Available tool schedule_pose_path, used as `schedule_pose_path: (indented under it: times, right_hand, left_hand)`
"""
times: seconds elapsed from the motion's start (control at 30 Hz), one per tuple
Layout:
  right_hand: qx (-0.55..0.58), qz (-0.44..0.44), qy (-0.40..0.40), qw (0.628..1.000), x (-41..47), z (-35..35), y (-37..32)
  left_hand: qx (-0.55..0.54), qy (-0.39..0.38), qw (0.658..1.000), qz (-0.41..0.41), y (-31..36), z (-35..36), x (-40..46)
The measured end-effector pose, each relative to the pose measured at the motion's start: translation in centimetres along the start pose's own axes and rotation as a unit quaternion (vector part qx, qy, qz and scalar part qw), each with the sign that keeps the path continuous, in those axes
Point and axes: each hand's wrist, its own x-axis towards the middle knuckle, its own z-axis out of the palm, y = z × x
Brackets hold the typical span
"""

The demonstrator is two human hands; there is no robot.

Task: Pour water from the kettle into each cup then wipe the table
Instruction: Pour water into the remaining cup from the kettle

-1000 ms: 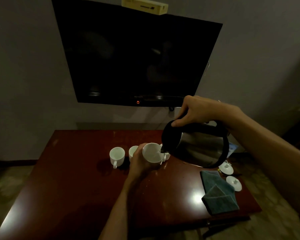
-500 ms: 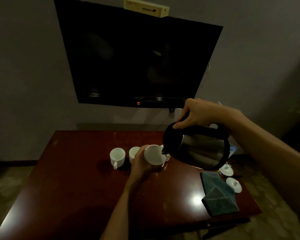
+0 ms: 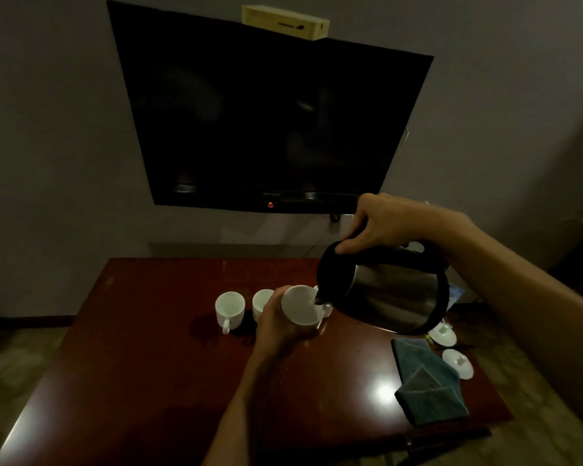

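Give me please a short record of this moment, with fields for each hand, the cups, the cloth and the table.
left hand: holds a tilted white cup at the kettle spout
right hand: grips the handle of the steel kettle, tipped toward that cup
other cups: two on the table and; a fourth is mostly hidden
cloth: folded, at the right edge
lids: two white, and, beside the cloth

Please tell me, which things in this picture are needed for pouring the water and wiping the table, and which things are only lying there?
Needed for the job:
kettle, gripped by the right hand
cup being filled, held by the left hand
two more cups
folded cloth
table

Only lying there:
two white lids
television
box on top of it
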Motion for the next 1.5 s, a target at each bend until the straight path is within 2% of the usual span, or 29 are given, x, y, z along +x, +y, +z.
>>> schedule_pose_path:
  times: [1.5]
  right_hand:
    - [0.021, 0.007, -0.008, 1.000, 0.7, 0.7, 0.6]
  left_hand:
    - [0.054, 0.027, 0.997, 0.040, -1.8, -0.7, 0.9]
